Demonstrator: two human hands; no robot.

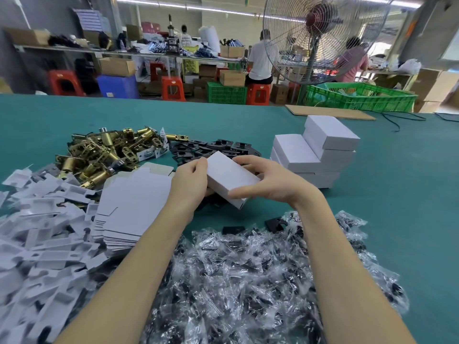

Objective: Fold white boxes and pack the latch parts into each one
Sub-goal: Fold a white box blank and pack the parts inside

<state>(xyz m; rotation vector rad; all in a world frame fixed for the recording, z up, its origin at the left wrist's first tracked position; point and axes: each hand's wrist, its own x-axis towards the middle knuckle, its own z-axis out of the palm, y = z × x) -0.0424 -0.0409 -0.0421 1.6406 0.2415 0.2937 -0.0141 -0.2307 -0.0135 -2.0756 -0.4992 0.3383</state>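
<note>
- White card makes up the closed box (229, 175), held above the teal counter (372, 219) between both hands; everything below is placed relative to this box.
- Its long axis runs on a slant, from the far-left corner down to the near-right corner, which tips lowest.
- Left hand (191, 184) grips the box's left long side, thumb on the far-left top edge, remaining fingers curled under and out of sight.
- Right hand (267, 178) comes from the right side: upper fingers (244, 160) curl onto the far edge, thumb (242, 193) presses the near top face. Both hands pinch the box.
- Both hands touch it; neither is clearly nearer, though the right hand lies toward the stack of finished boxes (315, 155), just right of and beyond the box.
- Judging by this, the box looks folded shut and ready to go right onto that stack.
- Left of the box lie flat box blanks (131, 202); beyond-left, brass latch bodies (104, 152); just behind, black plates (213, 147); nearer, bagged parts (248, 281).
</note>
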